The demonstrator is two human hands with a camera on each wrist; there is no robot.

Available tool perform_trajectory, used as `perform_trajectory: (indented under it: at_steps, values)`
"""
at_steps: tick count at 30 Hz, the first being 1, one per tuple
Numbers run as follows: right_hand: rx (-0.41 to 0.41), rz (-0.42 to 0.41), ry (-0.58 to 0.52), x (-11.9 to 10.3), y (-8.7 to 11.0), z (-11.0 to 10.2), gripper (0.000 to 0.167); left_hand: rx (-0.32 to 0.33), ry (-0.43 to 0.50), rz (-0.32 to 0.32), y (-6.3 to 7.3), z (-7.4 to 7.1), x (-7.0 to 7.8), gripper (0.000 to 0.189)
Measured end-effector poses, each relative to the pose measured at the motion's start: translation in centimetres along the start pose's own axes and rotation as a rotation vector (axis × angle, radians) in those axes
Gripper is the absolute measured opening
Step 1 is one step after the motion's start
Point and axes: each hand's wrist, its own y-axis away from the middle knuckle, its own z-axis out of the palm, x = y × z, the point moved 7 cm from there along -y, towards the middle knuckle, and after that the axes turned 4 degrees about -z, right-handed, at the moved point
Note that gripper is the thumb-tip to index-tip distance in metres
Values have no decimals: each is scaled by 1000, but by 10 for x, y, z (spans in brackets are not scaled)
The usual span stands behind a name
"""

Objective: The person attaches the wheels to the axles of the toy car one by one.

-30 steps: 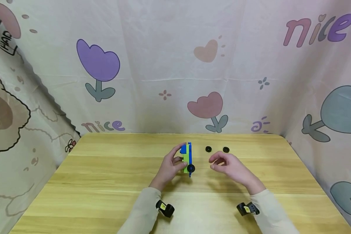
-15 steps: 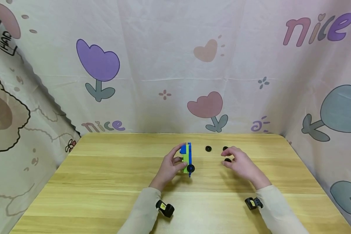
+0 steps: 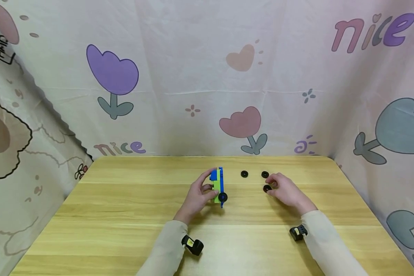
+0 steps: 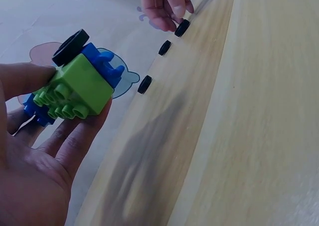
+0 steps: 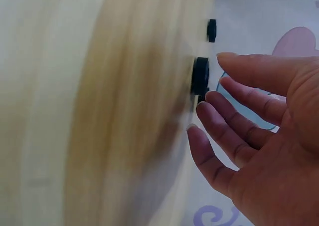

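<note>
The left hand (image 4: 42, 161) holds a green-and-blue plastic block toy (image 4: 82, 84); three round black wheels (image 4: 164, 48) stand on the pale wooden tabletop (image 4: 249, 111) near the right hand (image 4: 158, 6).

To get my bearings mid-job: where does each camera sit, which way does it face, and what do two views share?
Head: on the person's head, facing forward and down at the wooden table and printed backdrop; left hand, right hand, both sleeves show.
Left wrist: worn there, facing the left hand and the toy-brick vehicle it holds; right hand shows beyond.
Right wrist: worn there, facing the right hand near black wheels; no left hand.
Shared: head and left wrist both show three loose black wheels.
</note>
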Motion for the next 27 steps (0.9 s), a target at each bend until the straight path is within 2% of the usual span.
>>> perform_trajectory:
  at_steps: [13, 20, 23, 27]
  values:
    - [-44, 21, -20, 7, -4, 7, 30, -9, 9, -25, 0, 3, 3, 73]
    - [-59, 22, 6, 5, -5, 11, 25, -12, 11, -22, 10, 8, 26, 69]
    - [-62, 27, 17, 4, -5, 11, 24, -12, 12, -15, 10, 8, 23, 68]
    - [-49, 27, 19, 1, -4, 10, 27, -8, 11, -17, 4, 5, 6, 70]
